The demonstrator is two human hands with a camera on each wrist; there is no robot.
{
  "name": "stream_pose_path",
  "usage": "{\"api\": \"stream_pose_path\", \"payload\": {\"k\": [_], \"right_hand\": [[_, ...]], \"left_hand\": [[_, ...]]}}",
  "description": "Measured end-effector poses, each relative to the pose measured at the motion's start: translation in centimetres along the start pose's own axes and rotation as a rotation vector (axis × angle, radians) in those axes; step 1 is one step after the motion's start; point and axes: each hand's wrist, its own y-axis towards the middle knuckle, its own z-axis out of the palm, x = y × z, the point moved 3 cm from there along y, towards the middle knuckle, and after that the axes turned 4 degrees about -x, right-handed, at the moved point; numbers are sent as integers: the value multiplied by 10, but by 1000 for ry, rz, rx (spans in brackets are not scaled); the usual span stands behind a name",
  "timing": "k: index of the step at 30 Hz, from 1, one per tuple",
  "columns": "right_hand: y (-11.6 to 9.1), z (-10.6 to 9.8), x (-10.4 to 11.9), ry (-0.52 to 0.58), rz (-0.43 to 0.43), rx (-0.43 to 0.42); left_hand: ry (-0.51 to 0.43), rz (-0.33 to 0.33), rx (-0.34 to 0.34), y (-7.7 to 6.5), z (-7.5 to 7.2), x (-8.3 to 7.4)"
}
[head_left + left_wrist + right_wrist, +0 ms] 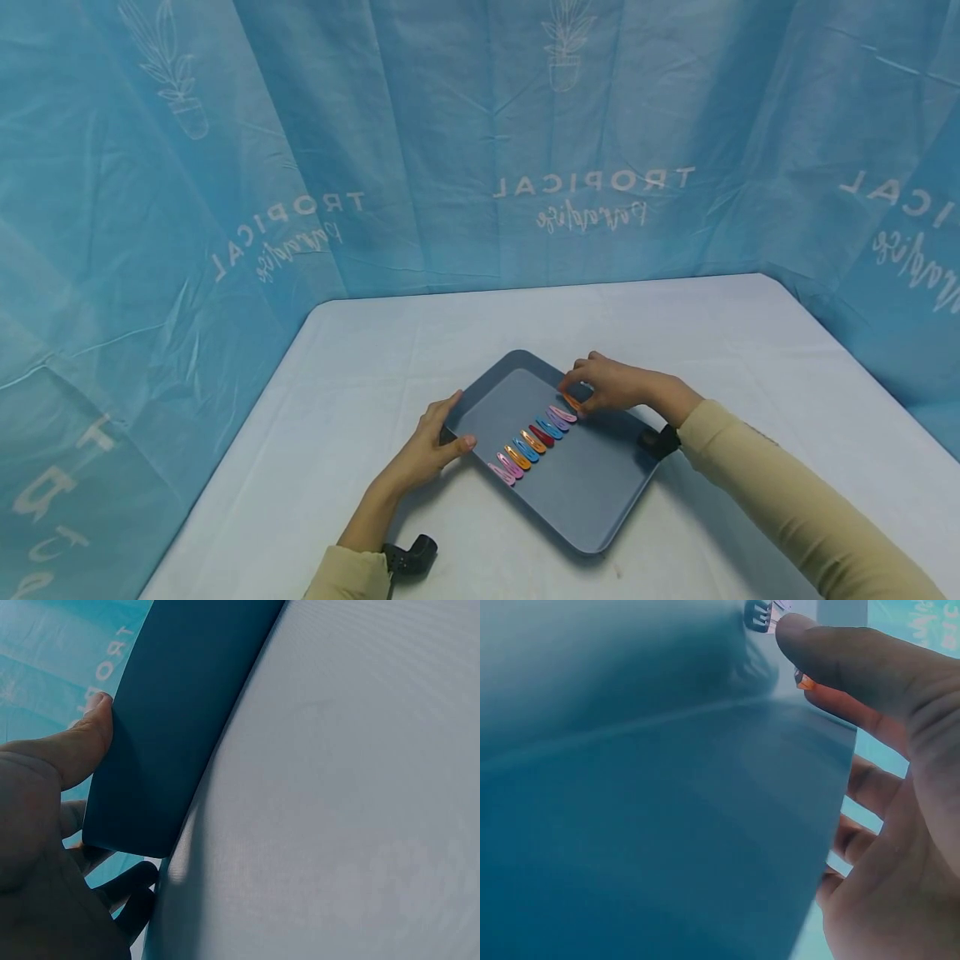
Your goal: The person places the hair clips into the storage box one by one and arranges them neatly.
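Note:
A grey-blue rectangular tray (592, 492) sits at an angle on the white table. Across it runs a slanting row of snap hair clips in pink, orange, blue, red and purple, with a red clip (542, 436) near the middle. At the far end of that row, my right hand (617, 385) pinches an orange hair clip (572, 403) between thumb and index finger; only a bit of the orange clip (804, 681) shows in the right wrist view. My left hand (426, 450) grips the tray's left corner, its thumb over the rim and the fingers outside the wall (157, 750).
The white-covered table (360, 358) extends around the tray on all sides. Behind and beside it hangs a blue printed curtain (450, 150). A black wrist-worn device (414, 555) is on the left wrist, another (658, 442) on the right.

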Motion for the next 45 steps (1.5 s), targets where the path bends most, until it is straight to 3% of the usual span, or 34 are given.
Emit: {"api": "stream_pose_path", "payload": {"k": [21,39,45], "right_hand": [[5,7,1,-66,14,41],[1,6,1,-57,3,51],[-5,-1,3,-4,-8,29]], "left_hand": [[6,1,-1,-2,-1,-3],[12,13,6,-2,0,-3],[22,-1,9,-1,-1,-3]]}}
